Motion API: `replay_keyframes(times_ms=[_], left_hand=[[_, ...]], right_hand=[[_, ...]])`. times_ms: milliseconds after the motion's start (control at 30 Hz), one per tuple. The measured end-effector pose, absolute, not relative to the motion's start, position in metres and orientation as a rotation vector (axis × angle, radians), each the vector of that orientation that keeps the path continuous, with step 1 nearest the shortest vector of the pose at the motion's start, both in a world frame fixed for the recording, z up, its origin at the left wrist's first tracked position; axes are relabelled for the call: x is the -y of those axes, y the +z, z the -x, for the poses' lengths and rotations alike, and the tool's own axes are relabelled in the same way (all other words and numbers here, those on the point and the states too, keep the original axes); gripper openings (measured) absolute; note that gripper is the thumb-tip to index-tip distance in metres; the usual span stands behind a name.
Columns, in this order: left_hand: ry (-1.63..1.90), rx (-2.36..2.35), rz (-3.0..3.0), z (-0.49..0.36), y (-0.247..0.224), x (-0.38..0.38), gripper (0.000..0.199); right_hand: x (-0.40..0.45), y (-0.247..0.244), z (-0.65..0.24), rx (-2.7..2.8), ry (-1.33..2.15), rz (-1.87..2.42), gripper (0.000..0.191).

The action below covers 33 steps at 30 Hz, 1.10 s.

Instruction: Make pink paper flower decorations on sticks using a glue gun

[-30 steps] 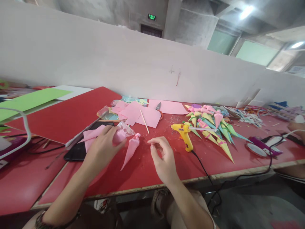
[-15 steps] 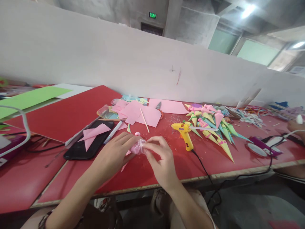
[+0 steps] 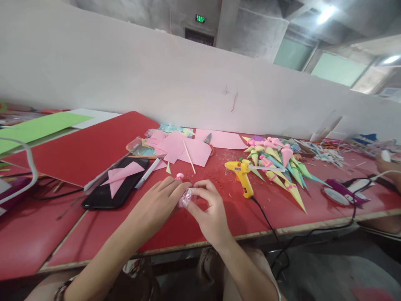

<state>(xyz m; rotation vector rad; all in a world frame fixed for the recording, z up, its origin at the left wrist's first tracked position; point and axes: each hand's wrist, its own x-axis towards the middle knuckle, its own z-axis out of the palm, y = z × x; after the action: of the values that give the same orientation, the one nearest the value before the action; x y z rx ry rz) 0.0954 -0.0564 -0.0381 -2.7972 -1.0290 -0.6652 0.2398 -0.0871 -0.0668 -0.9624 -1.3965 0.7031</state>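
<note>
My left hand point(image 3: 156, 196) and my right hand point(image 3: 211, 211) meet over the red table. Between their fingertips is a crinkled clear plastic wrapper point(image 3: 187, 197) with a pinkish tint. Both hands pinch it, the left from above and the right from its right side. What lies inside the wrapper is hidden by the fingers. Just beyond my left fingers shows a small rounded pink piece point(image 3: 179, 176); whether it touches the hand I cannot tell. A yellow glue gun point(image 3: 246, 177) rests to the right of my right hand, its cord hanging over the table edge.
A black phone point(image 3: 120, 198) with pink paper pieces on it and a marker point(image 3: 148, 173) lie at left. Pink sheets point(image 3: 196, 152), a thin stick point(image 3: 189, 156) and scissors point(image 3: 209, 140) are behind. Decorated paper cones point(image 3: 278, 161) are piled at right. Another person's hand point(image 3: 387, 165) is far right.
My fingers have shifted around the wrapper, and my left hand now covers more of its pink part. The pink edge below my left hand is out of sight. Other things stay put.
</note>
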Motion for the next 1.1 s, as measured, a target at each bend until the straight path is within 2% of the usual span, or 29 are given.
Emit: replay_keyframes(times_ms=[267, 467, 600, 700, 767, 900, 1000, 1100], left_hand=[[-0.706, 0.943, 2.793, -0.095, -0.037, 0.057, 0.023], [-0.709, 1.015, 2.806, -0.084, -0.036, 0.051, 0.013], [-0.675, 1.323, 2.641, -0.073, -0.029, 0.046, 0.014], [-0.621, 1.745, 2.379, -0.061, -0.035, 0.04, 0.033], [-0.599, 1.855, 2.265, -0.051, -0.045, 0.033, 0.049], [-0.575, 1.638, 2.287, -0.042, -0.062, 0.022, 0.05], [-0.611, 1.506, 2.29, -0.056, -0.058, 0.026, 0.042], [-0.506, 1.483, 2.423, -0.08, -0.05, 0.038, 0.036]], right_hand=[[0.088, -0.065, -0.237, 1.359, 0.768, 0.939, 0.005], [0.088, -0.063, -0.236, 1.278, 0.928, 0.885, 0.005], [0.081, -0.066, -0.242, 1.054, 1.027, 0.849, 0.012], [0.076, -0.069, -0.245, 0.88, 1.114, 0.821, 0.015], [0.076, -0.069, -0.244, 0.832, 1.166, 0.823, 0.02], [0.077, -0.066, -0.242, 0.809, 1.195, 0.884, 0.021], [0.078, -0.065, -0.241, 0.804, 1.198, 0.915, 0.015], [0.077, -0.066, -0.243, 0.819, 1.186, 0.912, 0.011]])
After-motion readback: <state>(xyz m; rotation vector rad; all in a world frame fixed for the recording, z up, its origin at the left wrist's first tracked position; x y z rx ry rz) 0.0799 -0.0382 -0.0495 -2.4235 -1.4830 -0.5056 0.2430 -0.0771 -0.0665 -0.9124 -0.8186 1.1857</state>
